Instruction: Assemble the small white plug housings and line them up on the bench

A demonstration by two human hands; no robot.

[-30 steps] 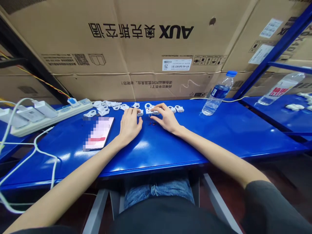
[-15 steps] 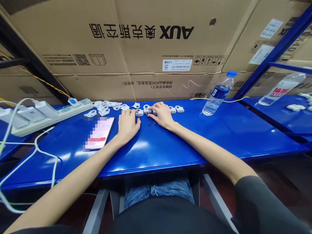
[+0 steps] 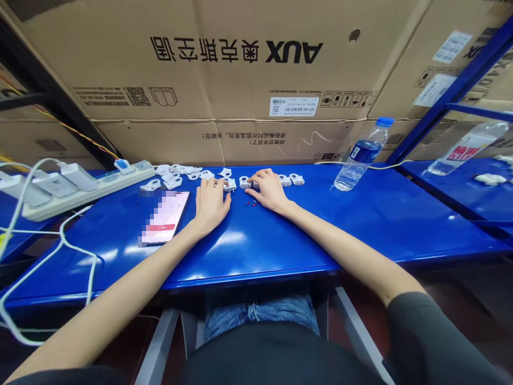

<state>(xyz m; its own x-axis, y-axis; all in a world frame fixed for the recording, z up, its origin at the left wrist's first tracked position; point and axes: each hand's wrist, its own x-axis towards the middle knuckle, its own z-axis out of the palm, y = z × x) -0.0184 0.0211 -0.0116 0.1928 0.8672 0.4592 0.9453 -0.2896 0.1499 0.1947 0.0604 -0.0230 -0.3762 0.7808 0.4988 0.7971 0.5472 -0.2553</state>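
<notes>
The left hand [image 3: 210,206] was set on the blue metal table [image 3: 120,251] with its fingers curved, just beside a small white plastic clip [image 3: 230,185], and the fingers of the right hand [image 3: 269,191] were reached out to another white clip [image 3: 245,182], but whether either grip was pinching could not be told. More white clips [image 3: 176,176] were laid along the back of the table, and tiny red bits [image 3: 250,203] were seen just below the right fingers. A phone [image 3: 164,216] with a blurred screen was left near the left hand, and a water bottle [image 3: 359,155] was stood well off to the right.
</notes>
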